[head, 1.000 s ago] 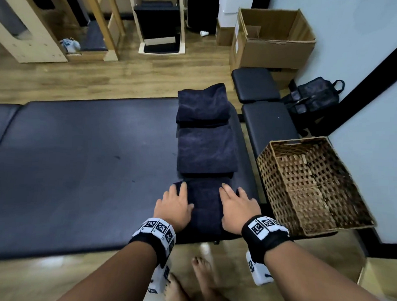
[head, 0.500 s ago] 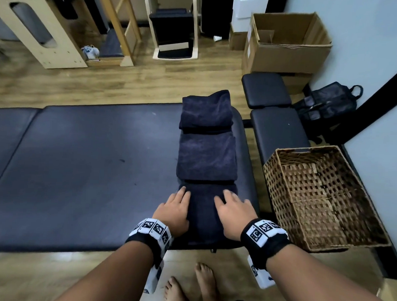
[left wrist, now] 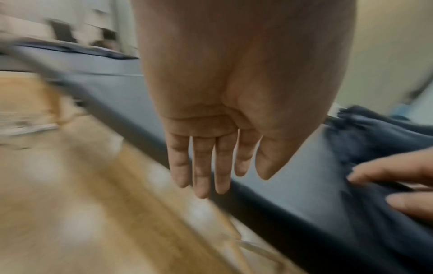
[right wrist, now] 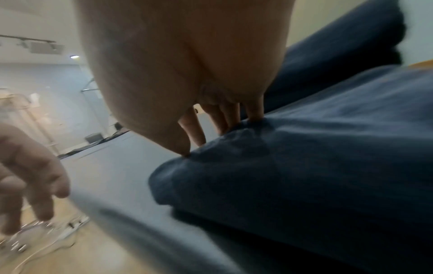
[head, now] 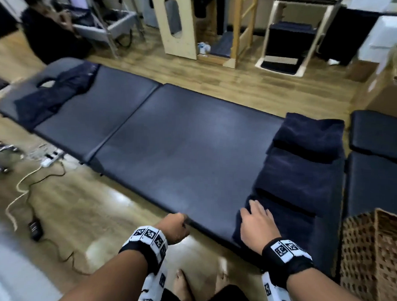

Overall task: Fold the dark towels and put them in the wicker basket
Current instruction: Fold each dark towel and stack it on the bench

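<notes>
Three folded dark towels lie in a row at the right end of the black massage table (head: 170, 154): the far one (head: 310, 131), the middle one (head: 300, 176) and the near one (head: 289, 223). My right hand (head: 256, 217) rests flat on the near towel's left part, its fingertips (right wrist: 254, 115) touching the cloth (right wrist: 304, 166). My left hand (head: 176, 224) hangs at the table's front edge with straight fingers (left wrist: 201, 176), holding nothing. Another dark towel (head: 53, 93) lies spread out at the table's far left end. The wicker basket (head: 373, 257) stands at the lower right.
Black padded stools (head: 378, 134) stand right of the table. A power strip and cables (head: 48, 161) lie on the wooden floor at left. A seated person (head: 51, 26), wooden frames (head: 177, 25) and cardboard boxes (head: 388, 94) are behind the table.
My left hand has come off the near towel and moved left to the table's front edge. My right hand stays on the towel. The view has swung left.
</notes>
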`<state>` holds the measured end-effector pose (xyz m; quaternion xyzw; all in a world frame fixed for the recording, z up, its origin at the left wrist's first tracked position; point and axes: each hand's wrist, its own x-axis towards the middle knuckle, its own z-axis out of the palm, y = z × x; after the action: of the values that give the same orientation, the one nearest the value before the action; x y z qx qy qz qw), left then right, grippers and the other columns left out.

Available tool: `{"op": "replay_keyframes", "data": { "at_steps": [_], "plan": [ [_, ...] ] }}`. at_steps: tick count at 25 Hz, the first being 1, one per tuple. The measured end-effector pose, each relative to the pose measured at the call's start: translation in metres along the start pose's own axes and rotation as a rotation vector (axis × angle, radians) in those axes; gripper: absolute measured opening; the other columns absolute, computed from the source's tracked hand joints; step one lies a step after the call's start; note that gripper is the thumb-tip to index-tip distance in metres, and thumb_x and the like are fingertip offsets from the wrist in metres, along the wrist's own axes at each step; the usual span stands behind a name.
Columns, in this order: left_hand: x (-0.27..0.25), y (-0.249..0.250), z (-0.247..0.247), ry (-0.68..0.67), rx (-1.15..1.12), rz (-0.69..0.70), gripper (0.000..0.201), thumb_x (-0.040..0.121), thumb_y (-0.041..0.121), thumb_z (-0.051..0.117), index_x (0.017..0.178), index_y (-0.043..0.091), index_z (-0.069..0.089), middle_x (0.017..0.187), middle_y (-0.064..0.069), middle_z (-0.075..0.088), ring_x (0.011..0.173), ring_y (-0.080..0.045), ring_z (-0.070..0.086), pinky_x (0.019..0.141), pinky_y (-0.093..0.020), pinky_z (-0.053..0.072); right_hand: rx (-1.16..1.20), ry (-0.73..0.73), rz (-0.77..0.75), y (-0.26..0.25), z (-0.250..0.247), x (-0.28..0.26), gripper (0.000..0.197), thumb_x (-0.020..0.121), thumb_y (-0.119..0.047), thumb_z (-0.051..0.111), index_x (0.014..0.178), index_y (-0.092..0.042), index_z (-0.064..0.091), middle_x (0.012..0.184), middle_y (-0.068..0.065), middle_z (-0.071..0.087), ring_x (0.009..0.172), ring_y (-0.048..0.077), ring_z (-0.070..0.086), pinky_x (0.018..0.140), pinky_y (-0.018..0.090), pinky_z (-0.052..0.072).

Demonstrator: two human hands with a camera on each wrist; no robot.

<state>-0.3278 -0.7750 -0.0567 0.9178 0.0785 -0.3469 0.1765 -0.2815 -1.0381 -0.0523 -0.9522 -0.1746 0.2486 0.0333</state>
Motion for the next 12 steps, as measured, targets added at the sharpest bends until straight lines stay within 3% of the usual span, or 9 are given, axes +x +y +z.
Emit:
{"op": "replay_keyframes", "data": {
  "at_steps": [2,4,6,9,12],
  "plan": [
    [-0.025,-0.051,0.008,0.009,-0.086,-0.136,0.038,0.088,0.028,0.056,0.125,0.021,0.061,0.125,-0.002,0.066,0.117,-0.022,0.06,0.093,-0.025,0.044,0.002,-0.053,-0.087,-0.029,0.004,0.013,0.036,0.09,-0.024,0.043,0.122,-0.019,0.058,0.136,0.011,0.046,0.142,0.033,0.034,0.114,0.048,0.032],
    [-0.054,-0.11,0.024,0.018,-0.186,-0.27,0.04,0.089,0.032,0.057,0.128,0.023,0.059,0.128,-0.001,0.064,0.118,-0.021,0.059,0.097,-0.027,0.045,0.047,-0.064,-0.176,-0.066,0.002,0.028,0.033,0.088,-0.028,0.043,0.114,-0.019,0.062,0.123,0.008,0.053,0.128,0.035,0.047,0.103,0.042,0.045],
    [-0.085,-0.164,0.044,0.029,-0.302,-0.403,0.041,0.088,0.033,0.058,0.128,0.023,0.061,0.127,-0.002,0.065,0.117,-0.021,0.06,0.097,-0.027,0.046,0.033,-0.083,-0.282,-0.102,-0.002,0.045,0.035,0.091,-0.029,0.047,0.121,-0.019,0.063,0.13,0.002,0.055,0.126,0.031,0.051,0.1,0.039,0.048],
    [-0.131,-0.237,0.079,0.048,-0.484,-0.548,0.036,0.088,0.03,0.063,0.122,0.017,0.065,0.122,-0.007,0.067,0.111,-0.024,0.063,0.09,-0.026,0.048,-0.091,-0.23,-0.4,-0.16,-0.004,0.071,0.037,0.095,-0.036,0.052,0.128,-0.023,0.061,0.125,0.001,0.062,0.12,0.026,0.057,0.095,0.034,0.048],
    [-0.164,-0.292,0.108,0.083,-0.658,-0.609,0.024,0.089,0.021,0.062,0.107,0.007,0.071,0.097,-0.011,0.07,0.086,-0.026,0.067,0.072,-0.025,0.047,-0.121,-0.457,-0.415,-0.216,0.003,0.094,0.044,0.096,-0.042,0.059,0.138,-0.026,0.056,0.126,-0.002,0.065,0.113,0.016,0.061,0.096,0.027,0.046]
  ]
}}
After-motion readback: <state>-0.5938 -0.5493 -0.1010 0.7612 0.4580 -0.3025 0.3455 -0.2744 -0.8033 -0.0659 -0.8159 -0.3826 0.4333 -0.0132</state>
